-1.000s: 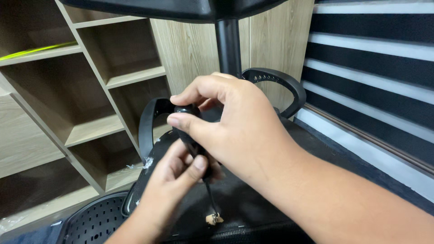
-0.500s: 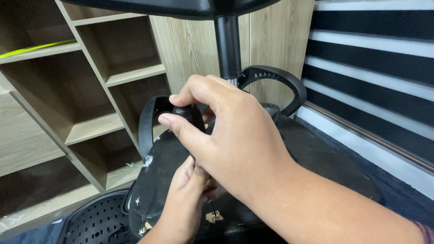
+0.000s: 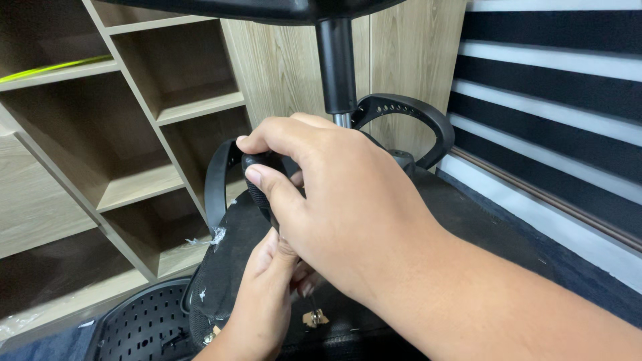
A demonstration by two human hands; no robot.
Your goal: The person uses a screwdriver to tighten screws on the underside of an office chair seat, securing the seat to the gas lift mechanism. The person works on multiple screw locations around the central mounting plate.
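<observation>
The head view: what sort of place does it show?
Probably an office or home room where furniture is being put together: light wooden open shelving, a striped black-and-white window blind, and an overturned black office chair seat with its curved black plastic armrest.

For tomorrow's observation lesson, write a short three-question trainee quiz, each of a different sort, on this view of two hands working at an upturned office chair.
1. True or false: the right hand grips a black tool handle.
2. Where is the left hand? A) on the wooden shelf B) below the right hand, by the tool shaft C) on the chair's gas column
3. Name the curved black parts either side of the seat underside.

Key: 1 true. 2 B. 3 armrests.
</observation>
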